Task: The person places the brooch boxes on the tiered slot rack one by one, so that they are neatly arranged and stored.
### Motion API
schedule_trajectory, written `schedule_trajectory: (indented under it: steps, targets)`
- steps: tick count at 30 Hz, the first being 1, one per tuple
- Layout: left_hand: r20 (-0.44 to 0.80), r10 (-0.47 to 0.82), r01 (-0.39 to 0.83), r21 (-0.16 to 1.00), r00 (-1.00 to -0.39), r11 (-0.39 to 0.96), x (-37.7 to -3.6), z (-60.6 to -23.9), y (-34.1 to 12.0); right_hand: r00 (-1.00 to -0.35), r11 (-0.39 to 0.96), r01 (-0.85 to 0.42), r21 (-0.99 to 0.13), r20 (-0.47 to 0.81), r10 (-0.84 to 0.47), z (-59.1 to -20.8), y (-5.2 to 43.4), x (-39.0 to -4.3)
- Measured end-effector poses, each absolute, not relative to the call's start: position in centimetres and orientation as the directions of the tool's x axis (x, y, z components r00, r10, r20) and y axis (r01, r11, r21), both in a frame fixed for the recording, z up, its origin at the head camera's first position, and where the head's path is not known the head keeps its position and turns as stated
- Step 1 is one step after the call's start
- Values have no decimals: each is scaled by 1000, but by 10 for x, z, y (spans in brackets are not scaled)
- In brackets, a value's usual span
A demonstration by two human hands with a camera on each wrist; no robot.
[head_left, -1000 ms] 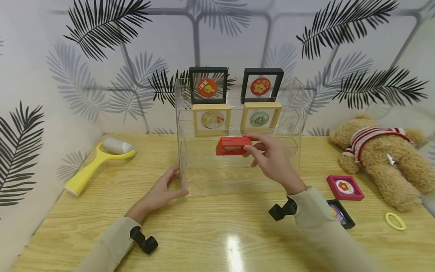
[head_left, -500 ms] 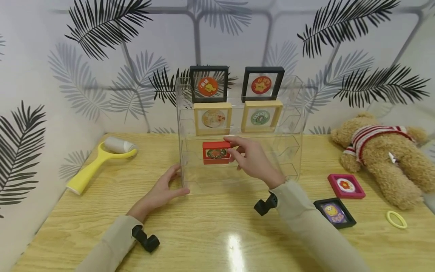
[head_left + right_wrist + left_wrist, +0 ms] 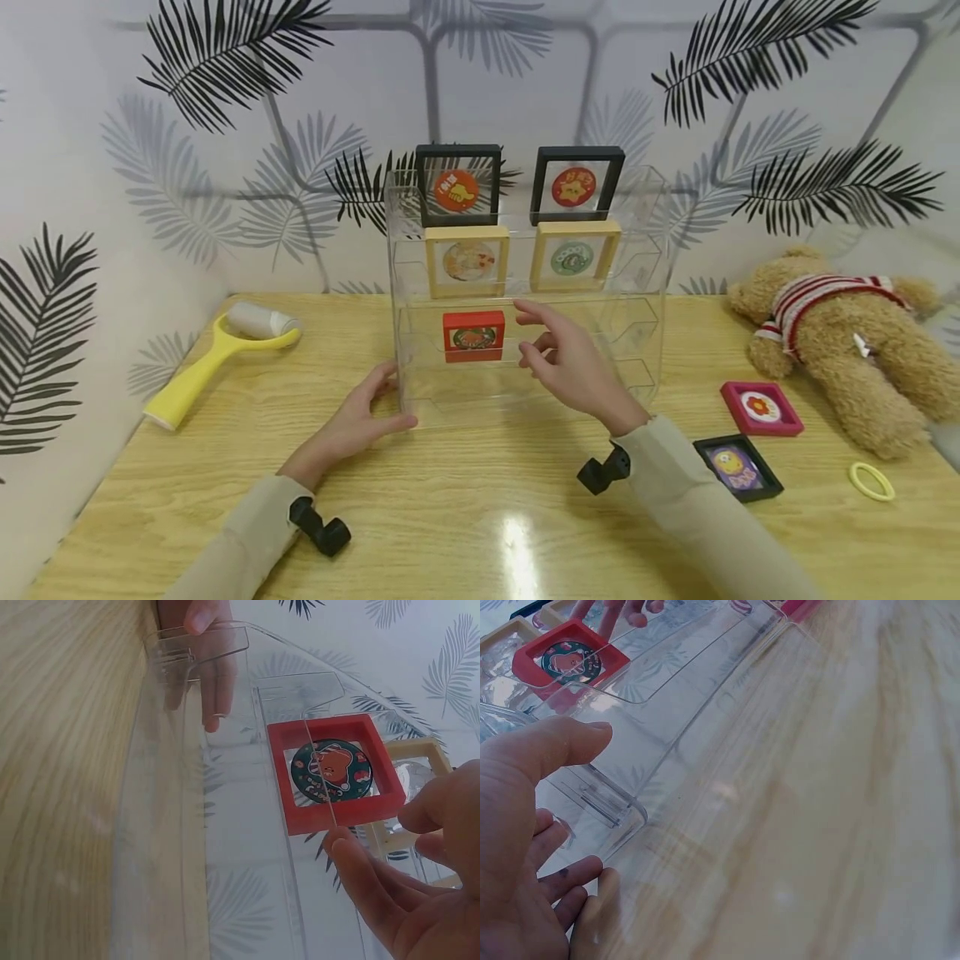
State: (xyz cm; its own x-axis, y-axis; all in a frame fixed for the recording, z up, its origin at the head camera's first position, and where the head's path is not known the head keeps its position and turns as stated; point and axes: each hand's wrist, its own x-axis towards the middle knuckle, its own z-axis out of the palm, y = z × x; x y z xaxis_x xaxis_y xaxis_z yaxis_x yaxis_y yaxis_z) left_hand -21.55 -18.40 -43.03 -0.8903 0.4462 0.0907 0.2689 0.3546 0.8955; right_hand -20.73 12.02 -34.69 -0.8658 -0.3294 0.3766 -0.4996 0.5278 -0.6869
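Observation:
In the head view, a clear acrylic display rack (image 3: pixel 525 408) stands upright on the wooden table. My left hand (image 3: pixel 352 425) holds its lower left end, thumb in front and fingers round the side. A small red frame (image 3: pixel 474 337) with a dark green round badge stands on a middle tier, left of centre. Just right of it is my right hand (image 3: pixel 573 367), fingers apart and holding nothing. In the right wrist view, the right thumb and fingertips are close to the red frame (image 3: pixel 336 771); whether they touch the rack's front lip is unclear.
Above stand two black frames (image 3: pixel 458 220) and two pale yellow frames (image 3: pixel 467 292). A pink frame (image 3: pixel 761 408), another black frame (image 3: pixel 738 468), a yellow ring (image 3: pixel 872 482) and a teddy bear (image 3: pixel 840 350) lie right. A yellow-handled lint roller (image 3: pixel 195 379) lies left.
The right hand has lowered the red frame leftward, stood it upright in the rack and let go. The hand has then drawn slightly right. The left hand has stayed put.

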Motion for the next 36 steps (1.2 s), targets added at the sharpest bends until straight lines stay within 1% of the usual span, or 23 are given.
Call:
schedule_trajectory:
  steps: [9,14,18,20,24,26,28,31,34,36]
  targets:
    - [88,443,268,893,-892,361,-216,-434,-186,-844,530,-530,-662,469,-259,-350,164,-179]
    - [87,446,266,895,-891,357,-217,-436,-185,-863,575,-486,-658,465,-198,-346,197,-163]
    - [85,442,262,897,-893,356,-218,-437,-185,-876,655,-428,-623,464,-131,-340,222,-154]
    - [88,440,264,896,-893,356,-219,-438,-186,-856,671,-440,-597,505,-112,-339,235,-152]
    - [96,443,274,893,-891,358,-219,-438,-186,-772,660,-526,-536,627,-106,-341,263,-151]
    - [98,445,277,891,-890,359,-219,-437,-186,-760,671,-524,-526,644,-89,-342,277,-151]
    - [100,444,278,892,-891,357,-220,-437,-186,-792,699,-459,-548,609,-43,-342,291,-151]
    - [93,438,270,893,-894,361,-220,-438,-186,-853,744,-346,-571,522,3,-344,312,-150]
    - [85,438,264,892,-895,367,-221,-439,-186,-890,803,-268,-532,455,4,-348,334,-150]
    - [82,440,263,891,-894,369,-221,-439,-186,-908,840,-249,-481,418,-30,-352,347,-150]
